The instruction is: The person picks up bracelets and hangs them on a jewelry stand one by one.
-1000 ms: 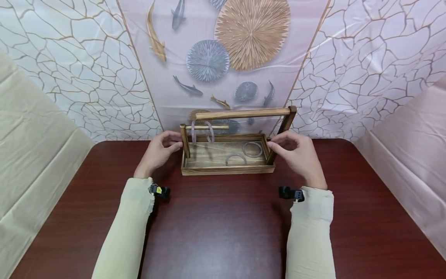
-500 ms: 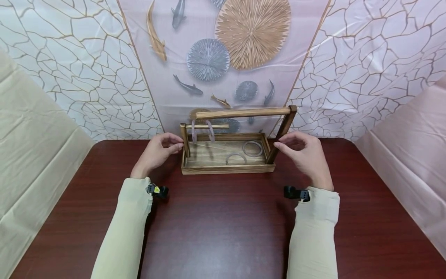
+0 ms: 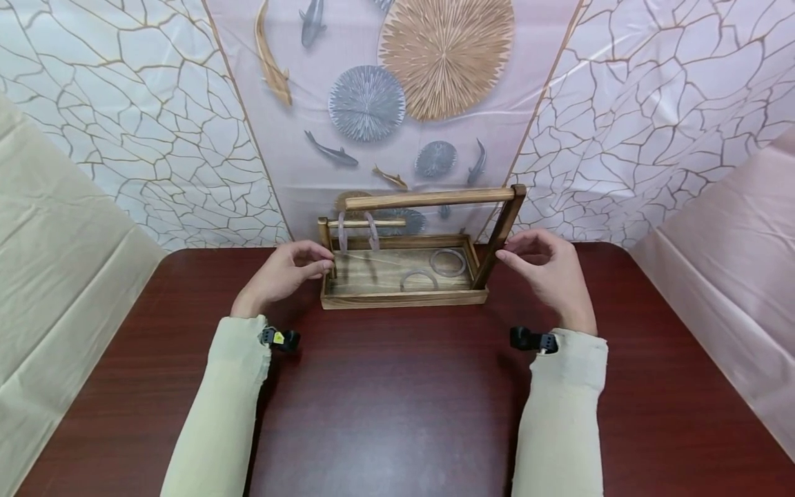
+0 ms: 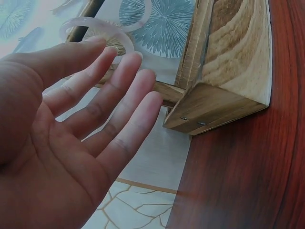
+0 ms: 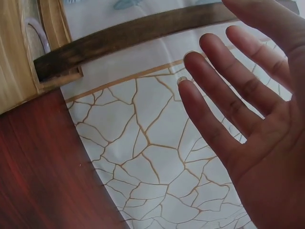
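Observation:
A wooden bangle stand with a shallow tray (image 3: 404,299) sits at the back of the table. Two pale bangles (image 3: 342,231) hang on its short bar (image 3: 393,223), and two more bangles (image 3: 448,276) lie in the tray. My left hand (image 3: 276,276) is at the short left post (image 3: 324,230), the thumb overlapping it in the head view; the left wrist view shows its fingers nearly straight. Just right of the tall right post (image 3: 502,235) is my right hand (image 3: 549,273), fingertips close to it. Its fingers (image 5: 207,109) look loosely extended in the right wrist view.
The stand's long upper bar (image 3: 428,199) runs leftward from the tall post, with nothing hanging on it. A patterned cloth backdrop (image 3: 366,103) rises right behind the stand. The dark red table (image 3: 397,400) extends in front, with pale cloth on both sides.
My right hand has moved a little to the right, from the tray's right end to outside the tall post. My left hand has edged right, over the short post. The bangles stay put.

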Available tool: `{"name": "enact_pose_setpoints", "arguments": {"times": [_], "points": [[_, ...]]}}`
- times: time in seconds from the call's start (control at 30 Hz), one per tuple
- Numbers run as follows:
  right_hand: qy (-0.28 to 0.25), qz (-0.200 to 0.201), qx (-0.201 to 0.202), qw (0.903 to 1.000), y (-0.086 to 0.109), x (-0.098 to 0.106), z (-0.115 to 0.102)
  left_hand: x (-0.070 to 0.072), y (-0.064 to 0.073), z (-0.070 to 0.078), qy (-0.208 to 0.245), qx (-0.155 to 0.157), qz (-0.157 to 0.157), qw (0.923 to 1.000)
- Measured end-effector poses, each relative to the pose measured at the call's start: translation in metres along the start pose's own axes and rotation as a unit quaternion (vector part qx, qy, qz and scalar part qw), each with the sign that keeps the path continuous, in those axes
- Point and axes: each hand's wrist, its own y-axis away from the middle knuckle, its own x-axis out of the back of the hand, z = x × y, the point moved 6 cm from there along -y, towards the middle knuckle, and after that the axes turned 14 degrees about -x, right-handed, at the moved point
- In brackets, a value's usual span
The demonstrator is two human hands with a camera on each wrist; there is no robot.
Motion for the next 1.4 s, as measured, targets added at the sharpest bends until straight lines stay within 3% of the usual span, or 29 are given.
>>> {"name": "enact_pose_setpoints", "arguments": {"times": [0.2, 0.37, 0.7, 1.1, 1.4], "points": [[-0.018, -0.048, 0.003, 0.9987, -0.005, -0.003, 0.003, -0.003, -0.001, 0.003, -0.020, -0.012, -0.003, 0.9997], [0.001, -0.086, 0.013, 0.9962, -0.009, -0.005, 0.003, -0.006, -0.002, 0.008, -0.052, -0.027, -0.005, 0.9983], [0.033, -0.106, 0.027, 0.9935, -0.022, -0.012, 0.007, -0.018, -0.007, 0.015, -0.066, -0.044, -0.029, 0.9964], [-0.043, -0.112, 0.045, 0.9918, -0.026, -0.020, 0.015, -0.036, -0.010, 0.030, -0.055, -0.065, -0.060, 0.9946], [-0.052, -0.099, 0.043, 0.9927, -0.028, -0.020, 0.017, -0.052, -0.018, 0.039, -0.031, -0.077, -0.084, 0.9930]]}}
